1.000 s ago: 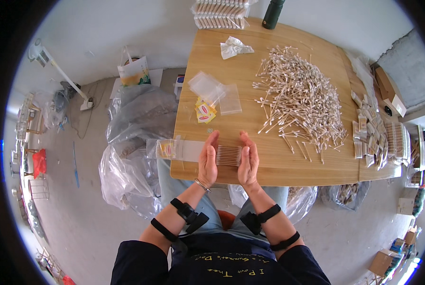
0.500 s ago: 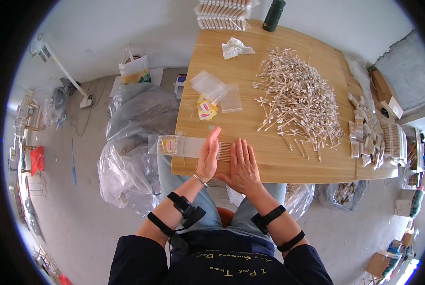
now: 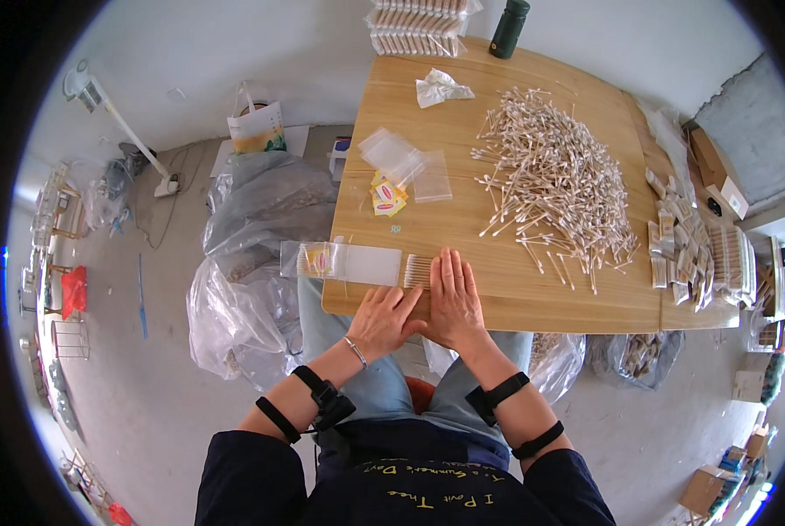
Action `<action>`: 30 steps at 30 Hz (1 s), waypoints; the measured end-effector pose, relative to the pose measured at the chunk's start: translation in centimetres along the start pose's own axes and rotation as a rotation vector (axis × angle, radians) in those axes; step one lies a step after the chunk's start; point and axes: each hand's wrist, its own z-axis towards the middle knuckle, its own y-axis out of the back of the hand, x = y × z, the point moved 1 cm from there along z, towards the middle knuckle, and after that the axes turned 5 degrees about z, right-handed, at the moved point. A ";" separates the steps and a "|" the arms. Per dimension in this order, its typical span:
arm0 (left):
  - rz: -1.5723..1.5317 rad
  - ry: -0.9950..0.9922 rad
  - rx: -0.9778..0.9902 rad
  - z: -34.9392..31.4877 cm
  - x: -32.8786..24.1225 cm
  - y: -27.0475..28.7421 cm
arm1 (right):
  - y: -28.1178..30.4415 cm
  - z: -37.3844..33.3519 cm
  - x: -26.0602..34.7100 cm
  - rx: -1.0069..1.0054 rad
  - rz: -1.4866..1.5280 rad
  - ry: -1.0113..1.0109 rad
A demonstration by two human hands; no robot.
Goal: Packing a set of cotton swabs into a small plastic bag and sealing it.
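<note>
Light-brown wood-grain table [image 3: 445, 230] carries a row of white-tipped cotton swabs [image 3: 417, 270] beside a white rectangular card [image 3: 373, 265]. Flat and ungrasping, the right hand [image 3: 455, 302] lies at the row's right; the left hand [image 3: 382, 323], also loose, meets its near edge.

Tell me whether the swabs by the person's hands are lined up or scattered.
Lined up: the swabs lie parallel in a tight row beside the white rectangle. The right hand hides part of the row.

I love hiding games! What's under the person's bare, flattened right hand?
White-tipped cotton swabs in a row run up to the right hand; their right ends and anything beneath its palm are covered.
</note>
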 end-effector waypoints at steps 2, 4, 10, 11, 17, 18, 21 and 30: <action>0.020 -0.002 -0.003 0.0 0.0 -0.1 | -0.1 -0.1 0.0 -0.022 0.017 0.017; 0.012 0.010 -0.002 0.0 -0.1 -0.1 | -0.2 -0.1 -0.1 -0.042 0.033 0.031; 0.023 0.007 0.025 0.0 0.0 -0.3 | -0.4 -0.1 -0.2 -0.039 0.015 0.033; 0.024 0.008 0.025 0.0 0.1 -0.4 | -0.4 0.0 -0.2 -0.034 0.004 0.029; -0.002 0.042 0.002 0.6 -0.6 0.2 | -0.4 0.0 -0.3 -0.024 0.006 0.025; 0.007 0.057 0.027 0.8 -0.6 0.3 | -0.5 0.0 -0.3 -0.030 0.002 0.027; 0.025 0.078 0.060 0.9 -0.7 0.1 | -0.6 0.0 -0.4 -0.027 0.019 0.031; 0.017 0.111 0.033 1.4 -0.9 0.1 | -0.8 -0.1 -0.4 -0.061 0.047 0.032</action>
